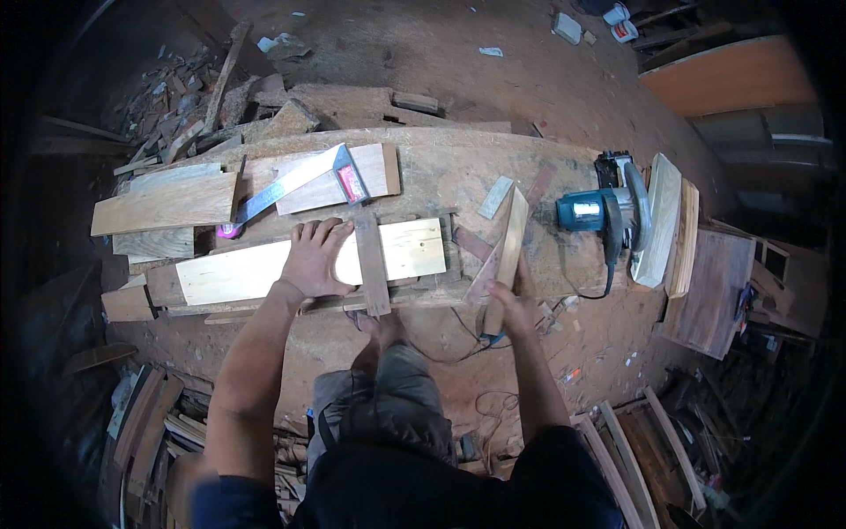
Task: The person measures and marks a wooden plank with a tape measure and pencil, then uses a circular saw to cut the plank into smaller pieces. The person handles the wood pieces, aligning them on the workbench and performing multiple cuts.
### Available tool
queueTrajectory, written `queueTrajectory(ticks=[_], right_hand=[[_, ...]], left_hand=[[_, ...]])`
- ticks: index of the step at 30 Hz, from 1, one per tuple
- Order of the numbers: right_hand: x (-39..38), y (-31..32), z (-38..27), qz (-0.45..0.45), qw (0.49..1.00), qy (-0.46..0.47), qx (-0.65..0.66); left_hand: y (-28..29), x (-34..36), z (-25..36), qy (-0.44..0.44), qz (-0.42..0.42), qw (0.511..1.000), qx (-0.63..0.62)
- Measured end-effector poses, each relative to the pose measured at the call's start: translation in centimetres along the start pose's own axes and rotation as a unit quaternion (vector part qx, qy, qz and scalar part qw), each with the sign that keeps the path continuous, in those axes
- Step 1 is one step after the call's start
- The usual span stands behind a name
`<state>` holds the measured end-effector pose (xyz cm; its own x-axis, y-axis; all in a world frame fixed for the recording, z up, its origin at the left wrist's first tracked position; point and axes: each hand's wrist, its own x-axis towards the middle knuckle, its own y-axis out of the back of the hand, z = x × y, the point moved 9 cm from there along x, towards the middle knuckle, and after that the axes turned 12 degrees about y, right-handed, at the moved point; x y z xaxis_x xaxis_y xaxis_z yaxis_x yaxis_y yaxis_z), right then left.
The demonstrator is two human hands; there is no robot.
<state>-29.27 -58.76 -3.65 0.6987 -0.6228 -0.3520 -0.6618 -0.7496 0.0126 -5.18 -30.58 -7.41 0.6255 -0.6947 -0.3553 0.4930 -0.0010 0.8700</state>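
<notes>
A pale wooden board [238,273] lies lengthwise on the workbench. My left hand [313,260] spans its width, fingers over the far edge and thumb along the near edge. Just right of that hand, a dark wooden strip [372,269] crosses over the board, its near end jutting past the bench edge. My right hand [517,309] is closed around the lower part of a narrow length of wood [508,247], which slants upward, away from the board. Behind my left hand, a try square [295,183] with a metal blade rests on wood pieces.
A teal circular saw [604,210] stands at the bench's right, its cord hanging off the near edge. Boards [656,220] lean beside it. More planks [163,207] lie at the left end. Offcuts [181,97] are heaped beyond the bench [458,167]; curved wood pieces [630,458] stand lower right.
</notes>
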Motion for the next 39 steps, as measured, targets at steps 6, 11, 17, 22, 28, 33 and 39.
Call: queueTrajectory(ticks=[6,11,17,22,28,33,39], right_hand=[[0.7,-3.0,4.2,-0.153,0.987,0.041,-0.005],[0.6,-0.6,8.7,-0.146,0.985,0.052,-0.071],[1.1,-3.4,4.7,-0.102,0.993,-0.018,0.055],[0.4,-5.0,4.8,-0.153,0.987,0.038,-0.023],[-0.1,-4.8,5.5,-0.157,0.986,-0.003,-0.051],[1.6,-2.8,1.7,-0.064,0.962,0.158,-0.213],[10.8,1.7,-3.4,0.149,0.812,0.146,-0.545]], left_hand=[[-0.1,0.1,0.2,0.021,-0.060,0.998,0.019],[-0.2,0.6,0.5,0.016,-0.055,0.998,0.022],[0.2,-0.2,0.0,0.000,-0.038,0.999,0.010],[-0.1,0.0,0.0,-0.010,-0.028,0.999,0.031],[0.3,0.4,0.3,-0.008,-0.024,1.000,-0.001],[-0.6,-0.1,0.0,-0.020,0.004,0.999,0.033],[-0.1,-0.1,0.2,-0.072,0.054,0.996,0.020]])
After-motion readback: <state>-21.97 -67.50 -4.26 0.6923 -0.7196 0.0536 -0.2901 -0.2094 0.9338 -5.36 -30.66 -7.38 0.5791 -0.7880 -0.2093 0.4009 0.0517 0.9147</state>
